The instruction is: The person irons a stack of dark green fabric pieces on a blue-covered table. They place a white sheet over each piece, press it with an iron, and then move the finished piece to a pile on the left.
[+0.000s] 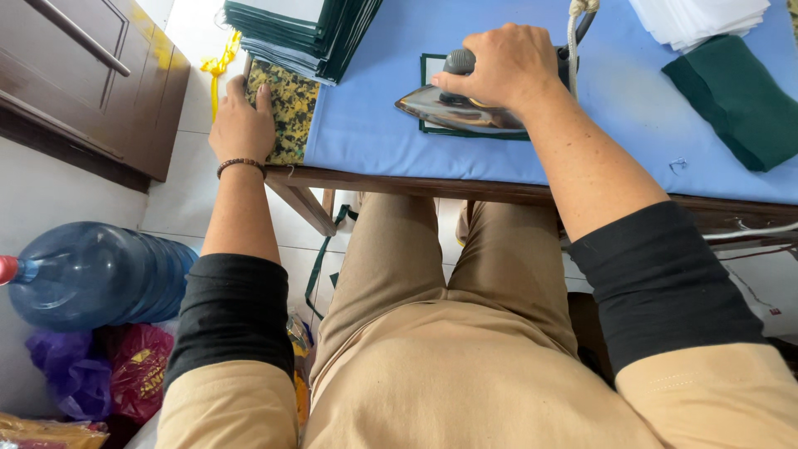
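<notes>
My right hand [507, 62] grips the dark handle of a metal clothes iron [453, 111], which rests flat on a small white fabric piece with a dark green border [432, 71] on the blue padded table [374, 125]. My left hand [241, 125] lies flat on the yellow-and-black patterned edge [291, 104] at the table's left end, holding nothing. A beaded bracelet circles that wrist. A tall stack of green-edged fabric pieces [303, 33] sits just beyond my left hand.
A folded dark green cloth [736, 96] and a pile of white fabric [698, 17] lie at the right. A blue water jug [91, 270] lies on the floor at left beside purple and red bags [108, 366]. A dark wooden cabinet [91, 75] stands at the upper left.
</notes>
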